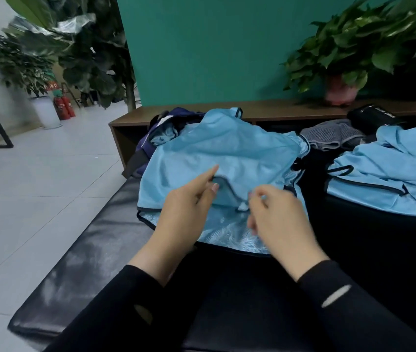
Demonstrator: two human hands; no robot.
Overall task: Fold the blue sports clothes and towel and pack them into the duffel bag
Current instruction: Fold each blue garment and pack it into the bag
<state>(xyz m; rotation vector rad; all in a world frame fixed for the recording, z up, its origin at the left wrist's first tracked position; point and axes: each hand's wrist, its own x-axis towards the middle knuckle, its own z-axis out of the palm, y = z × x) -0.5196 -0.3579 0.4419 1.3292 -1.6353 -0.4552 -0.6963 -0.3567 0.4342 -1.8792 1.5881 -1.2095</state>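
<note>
Blue jersey [227, 151] spread on black bench [79, 250], far edge over navy duffel bag [148, 138] — left hand [186, 209] fingers loose, right hand [278, 219] blurred, grip unclear. 2nd blue garment [384, 179] lies right.

Right hand [281, 219] motion-blurred, grip on blue jersey [224, 153] unclear; duffel bag [151, 138] mostly hidden beneath jersey; second blue garment [389, 179] cut by right edge.
</note>
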